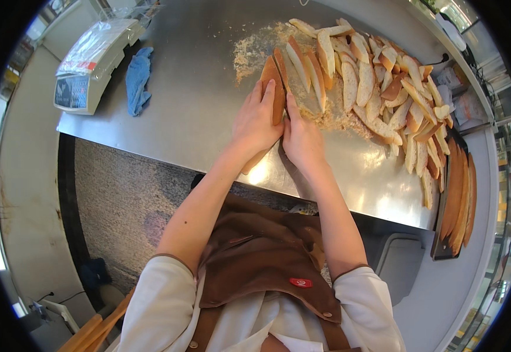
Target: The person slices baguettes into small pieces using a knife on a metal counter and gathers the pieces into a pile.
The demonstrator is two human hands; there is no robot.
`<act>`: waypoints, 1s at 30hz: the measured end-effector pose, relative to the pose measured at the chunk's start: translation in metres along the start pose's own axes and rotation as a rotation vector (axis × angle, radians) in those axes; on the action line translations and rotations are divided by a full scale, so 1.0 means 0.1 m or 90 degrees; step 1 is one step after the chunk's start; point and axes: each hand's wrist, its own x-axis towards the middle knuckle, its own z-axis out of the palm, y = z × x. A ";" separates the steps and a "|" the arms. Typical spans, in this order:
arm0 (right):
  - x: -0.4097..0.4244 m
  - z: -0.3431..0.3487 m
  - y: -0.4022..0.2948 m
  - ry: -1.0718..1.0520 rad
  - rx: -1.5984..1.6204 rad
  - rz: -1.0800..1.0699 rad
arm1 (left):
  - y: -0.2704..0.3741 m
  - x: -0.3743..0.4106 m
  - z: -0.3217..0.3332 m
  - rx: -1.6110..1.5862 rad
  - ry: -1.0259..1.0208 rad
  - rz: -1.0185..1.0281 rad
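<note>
On the steel worktop (185, 105), my left hand (257, 116) lies over a long brown-crusted loaf (269, 79), its fingers spread along the crust and holding it down. My right hand (303, 136) is closed beside it, the index finger stretched forward along a thin dark edge, seemingly a knife, mostly hidden by the hand. That edge runs between the loaf and a narrow crusted slice (280, 66). Just right of this, cut bread strips (315, 79) lie among crumbs (321, 119). A large heap of bread pieces (374, 88) spreads over the right part of the worktop.
At the back left stands a digital scale (94, 66) under clear plastic, with a crumpled blue cloth (139, 82) next to it. Beyond the worktop's right end, a dark tray (440, 246) holds several long loaves (458, 198). A grey bin (400, 264) is below, on the right.
</note>
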 end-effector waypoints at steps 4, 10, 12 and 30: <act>-0.62 -0.19 -0.07 -0.038 0.010 0.021 | -0.04 -0.02 0.01 -0.014 -0.002 -0.032; -0.41 -0.16 -0.08 -0.025 0.003 0.033 | -0.02 0.00 0.03 0.000 -0.038 -0.026; -0.01 0.03 0.01 0.029 0.023 0.006 | 0.01 0.05 0.02 0.017 -0.021 -0.021; -0.18 -0.10 -0.17 -0.017 0.047 0.045 | -0.04 0.16 0.05 0.042 0.036 -0.032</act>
